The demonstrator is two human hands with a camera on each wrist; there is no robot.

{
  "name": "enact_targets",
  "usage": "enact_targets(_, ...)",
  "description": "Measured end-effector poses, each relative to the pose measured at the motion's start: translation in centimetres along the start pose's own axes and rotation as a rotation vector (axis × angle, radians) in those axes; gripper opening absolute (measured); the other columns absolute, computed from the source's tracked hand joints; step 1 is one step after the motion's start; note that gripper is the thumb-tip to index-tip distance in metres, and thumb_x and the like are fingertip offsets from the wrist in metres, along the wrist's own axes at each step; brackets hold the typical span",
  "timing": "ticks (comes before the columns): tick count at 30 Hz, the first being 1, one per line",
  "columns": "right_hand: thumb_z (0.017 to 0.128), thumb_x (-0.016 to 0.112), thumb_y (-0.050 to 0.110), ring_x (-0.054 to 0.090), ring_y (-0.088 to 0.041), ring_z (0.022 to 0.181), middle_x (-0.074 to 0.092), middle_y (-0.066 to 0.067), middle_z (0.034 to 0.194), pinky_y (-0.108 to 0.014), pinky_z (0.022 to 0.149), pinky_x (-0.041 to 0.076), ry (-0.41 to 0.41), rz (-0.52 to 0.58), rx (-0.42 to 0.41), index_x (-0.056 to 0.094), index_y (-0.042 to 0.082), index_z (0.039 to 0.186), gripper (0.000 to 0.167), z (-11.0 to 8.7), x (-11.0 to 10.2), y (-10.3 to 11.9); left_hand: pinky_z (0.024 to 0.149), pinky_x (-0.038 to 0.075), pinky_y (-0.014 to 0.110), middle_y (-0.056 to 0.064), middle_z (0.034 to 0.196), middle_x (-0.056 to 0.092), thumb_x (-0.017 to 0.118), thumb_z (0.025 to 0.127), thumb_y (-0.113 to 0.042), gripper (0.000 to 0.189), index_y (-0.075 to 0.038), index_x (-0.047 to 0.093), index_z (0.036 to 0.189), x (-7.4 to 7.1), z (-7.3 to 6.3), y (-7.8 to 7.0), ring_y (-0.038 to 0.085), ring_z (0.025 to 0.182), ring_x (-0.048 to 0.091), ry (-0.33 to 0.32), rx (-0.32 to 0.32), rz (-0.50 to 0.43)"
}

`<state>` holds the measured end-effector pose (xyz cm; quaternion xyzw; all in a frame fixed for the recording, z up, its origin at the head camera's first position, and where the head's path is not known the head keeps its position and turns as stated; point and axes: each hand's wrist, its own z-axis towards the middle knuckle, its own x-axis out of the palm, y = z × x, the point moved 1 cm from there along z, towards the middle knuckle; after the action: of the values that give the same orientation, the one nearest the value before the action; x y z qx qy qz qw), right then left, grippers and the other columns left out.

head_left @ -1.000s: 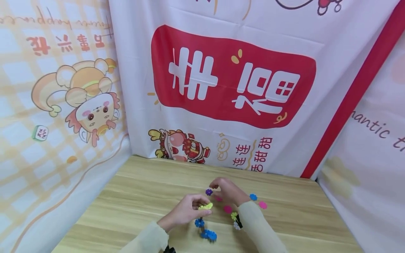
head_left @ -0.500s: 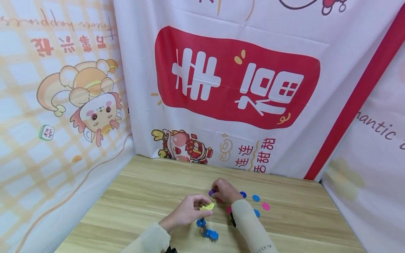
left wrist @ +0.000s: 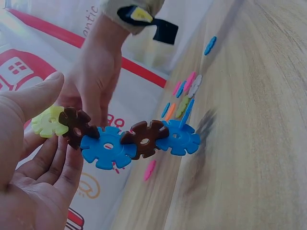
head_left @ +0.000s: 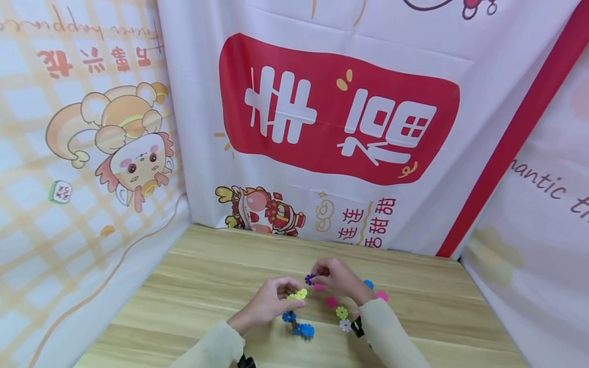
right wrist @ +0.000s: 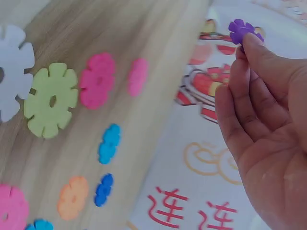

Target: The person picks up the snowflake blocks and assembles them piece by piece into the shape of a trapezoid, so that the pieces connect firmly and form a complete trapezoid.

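My left hand (head_left: 269, 301) holds the yellow end of a chain of interlocked flower-shaped plastic discs. In the left wrist view the chain runs from the yellow disc (left wrist: 42, 123) through a brown disc (left wrist: 74, 128), a blue disc (left wrist: 96, 155) and another brown disc (left wrist: 139, 149) to a blue disc (left wrist: 184, 143), where one more blue disc (left wrist: 188, 112) stands edge-on. Between thumb and fingertips my right hand (head_left: 339, 278) pinches a purple disc (right wrist: 242, 32), just beyond the yellow end of the chain and apart from it.
Loose discs lie on the wooden table (head_left: 221, 260), mostly beside and beneath the right forearm: a white disc (head_left: 345, 325), a yellow-green disc (head_left: 341, 312), an orange disc (right wrist: 73, 197), several pink and blue ones. Printed cloth (head_left: 405, 214) hangs behind the table and along both sides.
The right hand has turned the purple disc, which shows more openly now than half a second ago. Its forearm has shifted right, uncovering the white and yellow-green discs. The left hand keeps its hold.
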<state>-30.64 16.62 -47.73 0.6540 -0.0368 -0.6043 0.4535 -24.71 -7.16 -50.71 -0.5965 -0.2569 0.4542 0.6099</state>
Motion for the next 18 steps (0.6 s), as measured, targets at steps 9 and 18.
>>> enact_targets(9, 0.095, 0.079, 0.019, 0.070, -0.007, 0.085, 0.074, 0.007, 0.091, -0.027, 0.085, 0.063, -0.095, 0.082, -0.054, 0.074, 0.016, 0.096, 0.005, -3.8, -2.1, 3.3, 0.089, 0.061, 0.025, 0.006, 0.112, 0.073, 0.085, 0.090, -0.025, 0.036, -0.009, 0.070, 0.119, 0.2, -0.2, 0.1, 0.017, 0.098, 0.070, -0.016, 0.010, 0.005)
enact_targets(18, 0.092, 0.082, 0.017, 0.072, -0.005, 0.087, 0.076, 0.009, 0.095, -0.024, 0.083, 0.063, -0.172, 0.133, -0.090, 0.075, 0.021, 0.099, 0.011, -5.8, -1.3, 4.3, 0.090, 0.061, 0.026, 0.005, 0.112, 0.073, 0.086, 0.089, -0.026, 0.036, -0.012, 0.070, 0.118, 0.7, 0.3, -0.1, 0.019, 0.100, 0.070, -0.010, 0.012, -0.010)
